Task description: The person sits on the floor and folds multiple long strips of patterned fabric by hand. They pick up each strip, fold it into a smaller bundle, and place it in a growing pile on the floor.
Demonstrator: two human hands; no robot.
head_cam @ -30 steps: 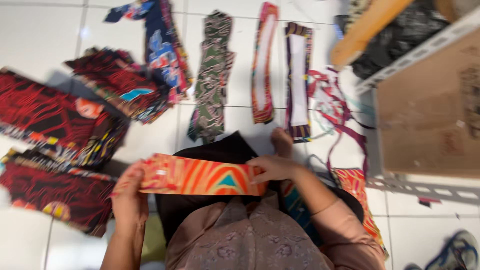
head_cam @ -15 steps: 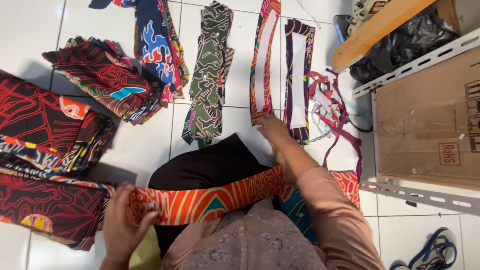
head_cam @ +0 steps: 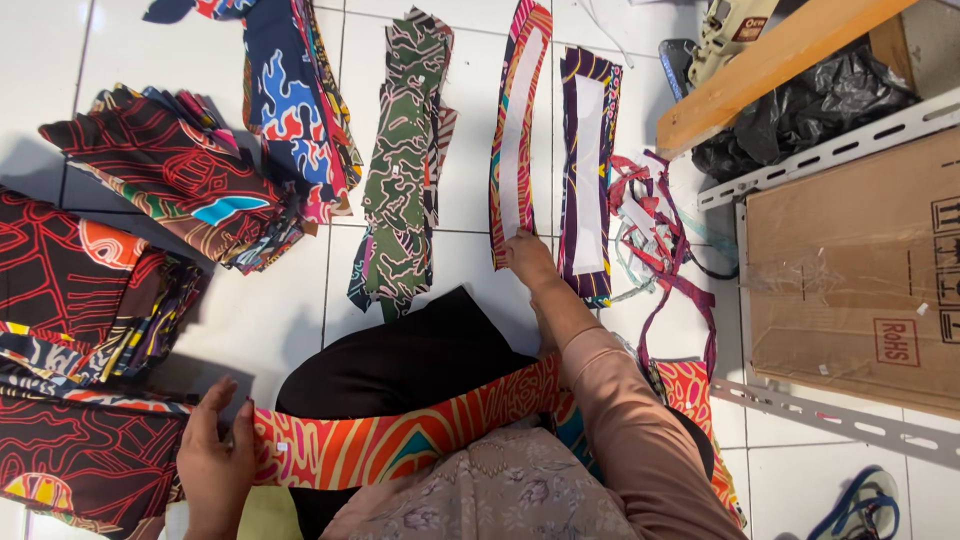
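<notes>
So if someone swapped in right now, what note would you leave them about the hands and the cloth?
Left hand: pinning one end of the orange strip that lies across the lap.
Right hand: stretched out to the floor, fingertips on the near end of the pink-edged strip.
Laid out on the tiles: pink-edged strip, purple strip, green pieces, blue pieces, red stacks at left, scraps at right.
Done: two strips lie side by side.
Left: the orange strip is not yet with them.

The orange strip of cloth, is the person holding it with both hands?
No, only the left hand holds the orange strip; the right hand reaches out to the red-edged strip on the floor.
</notes>
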